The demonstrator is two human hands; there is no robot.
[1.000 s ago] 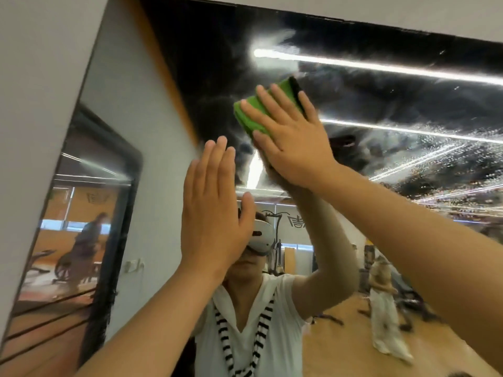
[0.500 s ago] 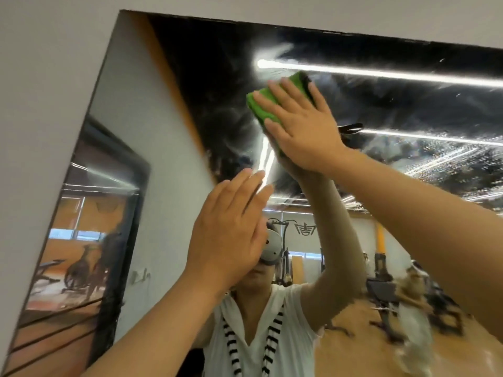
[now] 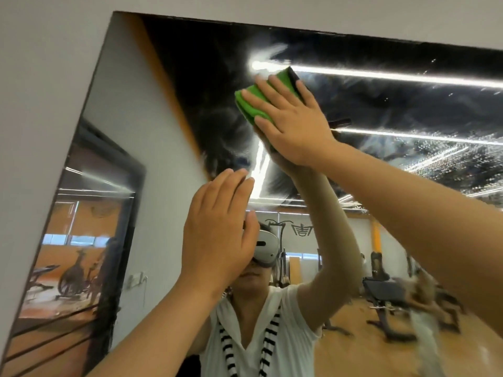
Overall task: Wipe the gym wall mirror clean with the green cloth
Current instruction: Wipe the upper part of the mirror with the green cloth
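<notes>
The gym wall mirror (image 3: 190,77) is judged mid-wipe, with droplets (image 3: 441,148) seen across its right part. Lower before the mirror the left hand (image 3: 217,235) is held flat, fingers straight, nothing gripped. Near the mirror's top edge the green cloth (image 3: 251,104) is pressed to the glass under the straight, spread fingers of the right hand (image 3: 294,123), and a sweep toward the mirror's right is called for next.

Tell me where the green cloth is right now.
In the head view, the green cloth is pressed flat against the upper mirror under the right hand, near the top edge, above and right of the raised left hand.
</notes>
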